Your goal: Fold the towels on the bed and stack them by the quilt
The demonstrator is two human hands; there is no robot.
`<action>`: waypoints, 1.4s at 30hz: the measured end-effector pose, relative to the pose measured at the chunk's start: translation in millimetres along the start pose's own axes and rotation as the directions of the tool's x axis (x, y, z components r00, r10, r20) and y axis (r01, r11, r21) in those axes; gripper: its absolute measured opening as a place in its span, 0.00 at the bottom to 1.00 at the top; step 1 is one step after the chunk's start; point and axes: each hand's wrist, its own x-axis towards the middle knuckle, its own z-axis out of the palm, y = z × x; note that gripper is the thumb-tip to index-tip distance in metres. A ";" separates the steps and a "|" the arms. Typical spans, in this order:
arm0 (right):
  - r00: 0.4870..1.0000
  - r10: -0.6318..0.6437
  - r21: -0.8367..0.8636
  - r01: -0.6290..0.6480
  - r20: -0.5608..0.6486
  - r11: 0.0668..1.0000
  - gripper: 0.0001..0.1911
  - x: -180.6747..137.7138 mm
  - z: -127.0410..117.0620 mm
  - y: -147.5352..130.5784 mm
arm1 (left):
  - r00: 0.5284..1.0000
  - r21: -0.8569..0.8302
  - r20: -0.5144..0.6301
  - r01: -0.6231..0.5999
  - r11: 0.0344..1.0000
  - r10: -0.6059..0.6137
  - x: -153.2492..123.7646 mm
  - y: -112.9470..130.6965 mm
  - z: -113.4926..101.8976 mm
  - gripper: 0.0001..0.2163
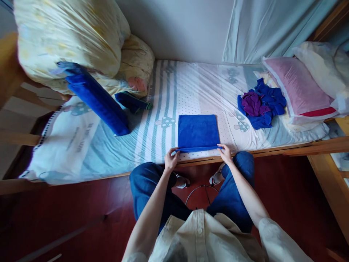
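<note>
Ana: The light shirt is closest to us, and then the blue jeans. Both are on the near side of the flat blue cloth.

Ben: Where is that cloth?

Ana: It lies on the bed sheet, and the wooden rail runs along just in front of it.

Ben: What are the hands doing?

Ana: The left hand pinches the cloth's near left corner with its thumb and fingers. The right hand pinches the near right corner. There is hardly any gap in either pinch, just thin cloth.

Ben: So what step is this?

Ana: I'd say it is getting the near edge straight. That edge looks a tiny bit raised.

Ben: What does the next move need?

Ana: I think both hands must go together and pull the same, or the soft edge could twist or sag.

Ben: What else is around?

Ana: Left of the flat blue cloth is a long blue bundle. Between those two, a bit farther back, is a small dark cloth. To the right is a messy blue pile with a purple cloth on top. No hand touches those.
</note>
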 end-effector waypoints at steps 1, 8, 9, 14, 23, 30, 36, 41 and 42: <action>1.000 0.017 0.013 -0.017 0.000 1.000 0.11 0.9 1.5 1.5 | 1.000 -0.003 0.008 0.025 1.000 -0.025 1.0 -1.6 0.4 0.12; 0.991 0.128 0.015 -0.128 -0.036 0.992 0.19 4.4 2.8 9.2 | 0.996 0.075 -0.021 0.083 0.994 -0.081 -0.2 -4.2 -3.6 0.13; 0.990 0.134 0.011 -0.134 -0.037 0.991 0.19 3.8 2.3 9.5 | 0.997 0.103 -0.029 0.076 0.992 -0.073 -0.6 -3.6 -4.7 0.13; 0.987 0.153 -0.053 -0.155 -0.048 0.986 0.20 -2.7 -0.5 8.7 | 0.995 0.213 -0.018 0.098 0.972 -0.096 -3.4 -2.8 -7.5 0.13; 0.987 0.146 -0.250 -0.157 -0.059 0.955 0.24 -5.6 0.8 6.0 | 0.979 0.248 -0.083 0.202 0.947 -0.188 -8.5 -12.3 -4.7 0.09; 0.979 0.178 -0.280 -0.198 -0.094 0.940 0.21 -2.4 8.3 9.8 | 0.968 0.253 -0.086 0.252 0.934 -0.238 -6.3 -15.8 -3.7 0.11; 0.970 0.220 -0.326 -0.243 -0.107 0.913 0.17 -2.2 13.1 13.0 | 0.966 0.310 -0.092 0.258 0.915 -0.241 -5.8 -14.2 -1.9 0.12; 0.955 0.271 -0.344 -0.297 -0.124 0.891 0.14 -0.8 16.3 11.5 | 0.965 0.329 -0.107 0.260 0.908 -0.238 -6.2 -12.6 -0.3 0.12; 0.952 0.280 -0.351 -0.307 -0.126 0.885 0.14 -0.6 16.5 11.0 | 0.966 0.329 -0.108 0.259 0.908 -0.236 -6.5 -12.3 -0.2 0.12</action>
